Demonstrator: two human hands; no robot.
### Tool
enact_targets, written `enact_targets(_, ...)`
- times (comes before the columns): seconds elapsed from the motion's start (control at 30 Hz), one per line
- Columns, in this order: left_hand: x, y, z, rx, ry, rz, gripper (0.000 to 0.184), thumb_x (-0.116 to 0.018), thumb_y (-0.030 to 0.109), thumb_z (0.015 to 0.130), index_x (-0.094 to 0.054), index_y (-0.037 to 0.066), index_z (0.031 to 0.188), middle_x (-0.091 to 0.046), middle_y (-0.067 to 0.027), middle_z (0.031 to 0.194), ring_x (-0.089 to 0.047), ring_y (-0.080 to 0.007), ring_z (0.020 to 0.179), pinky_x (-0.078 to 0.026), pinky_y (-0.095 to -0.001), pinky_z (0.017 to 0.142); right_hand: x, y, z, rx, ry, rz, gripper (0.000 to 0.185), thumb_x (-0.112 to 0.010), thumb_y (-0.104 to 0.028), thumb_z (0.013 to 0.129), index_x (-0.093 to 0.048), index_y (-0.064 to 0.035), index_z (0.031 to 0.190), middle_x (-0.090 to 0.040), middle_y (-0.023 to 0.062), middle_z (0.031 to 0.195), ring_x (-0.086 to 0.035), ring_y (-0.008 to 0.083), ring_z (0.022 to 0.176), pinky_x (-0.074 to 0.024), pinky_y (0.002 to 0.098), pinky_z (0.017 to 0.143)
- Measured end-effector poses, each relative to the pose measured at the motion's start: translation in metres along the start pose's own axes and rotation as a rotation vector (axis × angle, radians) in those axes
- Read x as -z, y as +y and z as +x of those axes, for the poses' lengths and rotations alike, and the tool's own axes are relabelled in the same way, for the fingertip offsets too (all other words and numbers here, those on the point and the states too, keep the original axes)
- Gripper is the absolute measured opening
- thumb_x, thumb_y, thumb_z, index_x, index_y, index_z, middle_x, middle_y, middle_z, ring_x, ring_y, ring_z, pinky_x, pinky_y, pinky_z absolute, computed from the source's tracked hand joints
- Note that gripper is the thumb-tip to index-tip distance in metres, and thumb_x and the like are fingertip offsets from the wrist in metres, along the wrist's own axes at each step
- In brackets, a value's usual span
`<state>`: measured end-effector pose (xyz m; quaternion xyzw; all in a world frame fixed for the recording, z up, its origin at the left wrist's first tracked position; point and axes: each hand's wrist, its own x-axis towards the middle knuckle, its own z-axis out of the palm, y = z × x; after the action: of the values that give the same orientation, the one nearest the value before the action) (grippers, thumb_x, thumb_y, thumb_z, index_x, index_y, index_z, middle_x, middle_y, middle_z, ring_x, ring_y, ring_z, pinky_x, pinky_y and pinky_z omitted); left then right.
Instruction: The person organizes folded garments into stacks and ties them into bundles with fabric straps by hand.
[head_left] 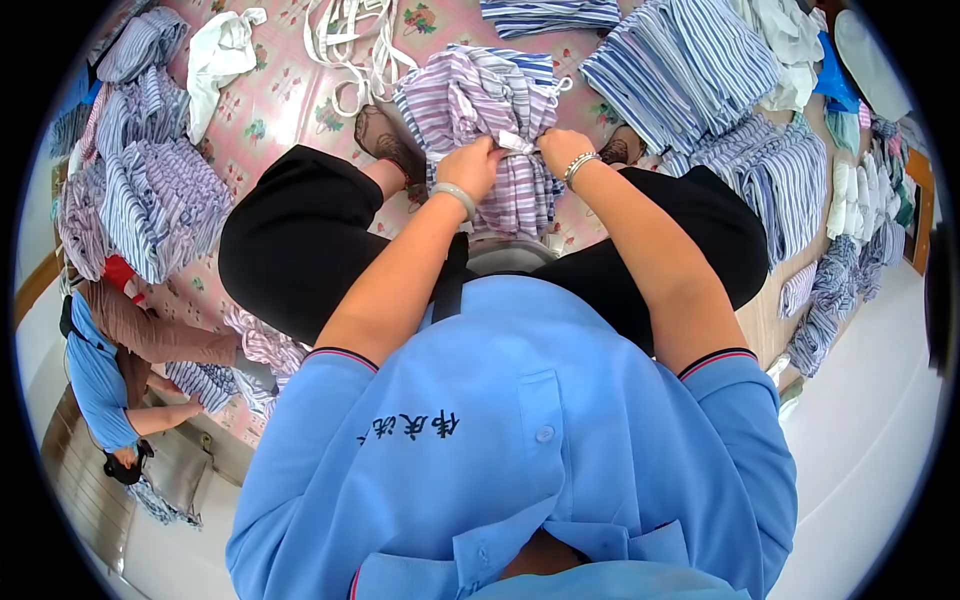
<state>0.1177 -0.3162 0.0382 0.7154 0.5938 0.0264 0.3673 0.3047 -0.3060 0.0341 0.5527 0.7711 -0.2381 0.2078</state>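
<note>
The bundle of striped garments (465, 100) lies directly between and beneath both hands, cinched by a white tie (516, 147). The left hand (468, 168) is closed, fingers pinching the tie; the right hand (565, 152) is likewise closed on it, just beside the knot area. Finger detail is partly hidden. The bundle is judged soft, pliable, moderately weighty and not fragile; best gripped around the cinched middle. Beyond the left hand lie loose white straps (350, 40); beyond the right, a striped stack (685, 65).
</note>
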Motion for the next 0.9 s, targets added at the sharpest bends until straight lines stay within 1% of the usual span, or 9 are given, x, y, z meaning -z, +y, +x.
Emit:
enact_targets(0.3,0.001,-0.021,-0.001,0.012,-0.057,0.031,0.029,-0.052,0.037,0.085,-0.062,0.011,0.093,-0.064,-0.0153,0.079,-0.061,-0.0338,0.076,-0.047,-0.0418,0.066,-0.020,0.020,0.005,-0.058,-0.044,0.253,0.023,-0.054,-0.020,0.078,-0.064,-0.0052,0.092,-0.063,0.0151,0.096,-0.062,0.0309,0.087,-0.0493,0.0385,0.075)
enact_targets(0.37,-0.001,-0.044,0.000,0.212,0.115,-0.268,0.034,-0.047,0.037,0.086,-0.061,0.007,0.093,-0.064,-0.0175,0.084,-0.059,-0.0366,0.080,-0.046,-0.0432,0.070,-0.034,0.061,0.014,0.068,-0.264,0.416,0.038,-0.064,-0.031,0.072,-0.061,-0.0036,0.098,-0.062,0.0171,0.098,-0.059,0.0325,0.089,-0.0460,0.0373,0.079)
enact_targets(0.47,-0.016,-0.087,0.020,0.760,0.604,-0.861,0.051,-0.041,0.042,0.089,-0.058,-0.006,0.090,-0.061,-0.0220,0.091,-0.059,-0.0298,0.084,-0.045,-0.0415,0.073,-0.039,0.090,0.013,-0.075,-0.414,0.276,0.038,-0.060,-0.029,0.077,-0.059,-0.0021,0.103,-0.060,0.0179,0.104,-0.059,0.0323,0.090,-0.0456,0.0379,0.079)
enact_targets(0.53,-0.026,-0.115,0.023,0.789,0.375,-0.851,0.059,-0.038,0.049,0.089,-0.052,-0.005,0.110,-0.057,-0.0205,0.106,-0.055,-0.0303,0.096,-0.041,-0.0386,0.084,-0.082,0.103,0.034,-0.346,-0.006,0.602,0.044,-0.043,-0.035,0.086,-0.057,-0.0030,0.112,-0.057,0.0203,0.113,-0.054,0.0345,0.102,-0.0402,0.0394,0.090)
enact_targets(0.63,-0.022,-0.082,0.017,0.725,0.102,-1.178,0.077,-0.037,0.059,0.086,-0.028,0.001,0.136,-0.034,-0.0115,0.137,-0.034,-0.0281,0.122,-0.028,-0.0414,0.100,-0.130,0.089,0.081,-0.540,0.184,1.074,0.046,-0.036,-0.035,0.090,-0.052,-0.0010,0.117,-0.052,0.0215,0.119,-0.050,0.0353,0.108,-0.0385,0.0407,0.091)
enact_targets(0.67,-0.034,-0.089,0.024,0.783,0.054,-1.158,0.076,-0.042,0.059,0.084,-0.027,0.006,0.137,-0.035,-0.0106,0.135,-0.034,-0.0275,0.122,-0.028,-0.0410,0.101,-0.127,0.082,0.082,-0.524,0.169,1.038,0.048,-0.033,-0.035,0.091,-0.048,-0.0015,0.122,-0.049,0.0225,0.122,-0.048,0.0356,0.111,-0.0370,0.0405,0.093)
enact_targets(0.7,-0.068,-0.120,0.030,0.726,0.114,-1.170,0.086,-0.049,0.059,0.080,-0.025,-0.002,0.135,-0.034,-0.0173,0.135,-0.038,-0.0289,0.120,-0.031,-0.0368,0.099,-0.122,0.075,0.082,-0.507,0.155,1.002,0.049,-0.029,-0.035,0.093,-0.044,-0.0019,0.126,-0.046,0.0236,0.125,-0.046,0.0360,0.113,-0.0356,0.0403,0.095)
enact_targets(0.73,-0.077,-0.129,0.032,0.728,0.104,-1.183,0.070,-0.047,0.055,0.083,-0.029,0.014,0.136,-0.042,-0.0087,0.130,-0.043,-0.0255,0.115,-0.036,-0.0414,0.097,-0.125,0.068,0.086,-0.507,0.147,1.025,0.051,-0.029,-0.037,0.092,-0.043,-0.0023,0.127,-0.046,0.0233,0.126,-0.046,0.0360,0.114,-0.0351,0.0404,0.095)
enact_targets(0.9,-0.053,-0.116,0.029,0.903,-0.244,-1.439,0.076,-0.044,0.066,0.078,-0.035,0.016,0.135,-0.039,-0.0056,0.135,-0.038,-0.0262,0.122,-0.031,-0.0447,0.100,-0.101,0.040,0.076,-0.461,-0.035,1.342,0.060,-0.024,-0.048,0.091,-0.040,-0.0046,0.130,-0.044,0.0219,0.129,-0.044,0.0362,0.117,-0.0327,0.0406,0.098)
